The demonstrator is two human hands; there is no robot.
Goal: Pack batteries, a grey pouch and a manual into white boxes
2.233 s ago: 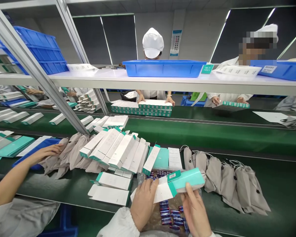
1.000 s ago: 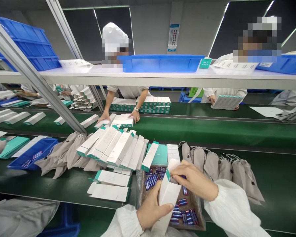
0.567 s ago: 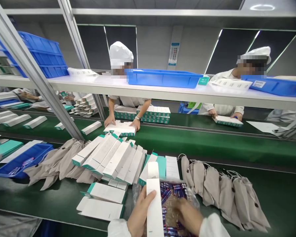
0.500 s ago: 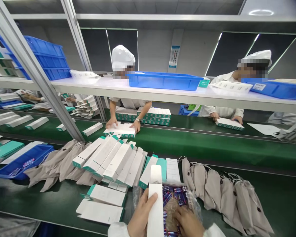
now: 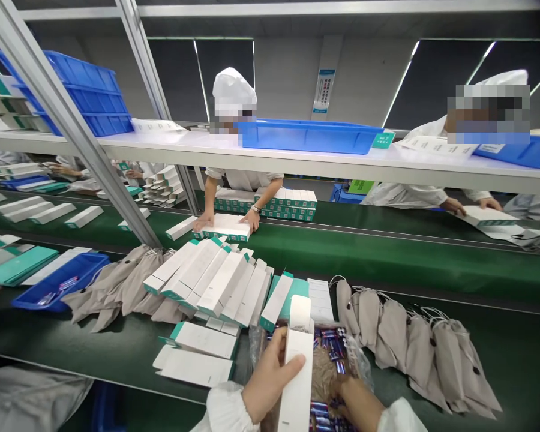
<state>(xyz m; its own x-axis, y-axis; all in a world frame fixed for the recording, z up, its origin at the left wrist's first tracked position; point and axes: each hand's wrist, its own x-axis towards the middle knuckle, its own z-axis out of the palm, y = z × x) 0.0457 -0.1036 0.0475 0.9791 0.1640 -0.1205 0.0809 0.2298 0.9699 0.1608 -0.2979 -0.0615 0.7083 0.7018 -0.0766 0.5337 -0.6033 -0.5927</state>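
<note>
My left hand (image 5: 270, 375) is wrapped round a long white carton (image 5: 297, 375), thumb across its front. The carton stands tilted, its top flap up. To the right of it, my right hand (image 5: 357, 399) reaches down into a plastic-lined box of batteries (image 5: 326, 414); its fingertips are hidden among the small blue-and-red cells. Brown paper or film (image 5: 324, 372) lies in the middle of the batteries. Left of my hands, flattened white cartons (image 5: 195, 363) lie on the green belt, with a heap of folded cartons (image 5: 220, 279) behind them.
Grey drawstring bags (image 5: 393, 327) lie in a row at right, and more bags (image 5: 135, 282) at left. A blue tray (image 5: 63, 288) holds a few batteries. A metal post (image 5: 85, 132) and a shelf (image 5: 198, 153) cross the view. Two co-workers handle cartons across the belt.
The view has shifted, so most things sit farther right. My right hand has moved lower into the batteries. The co-worker at far right has moved a carton block to the right.
</note>
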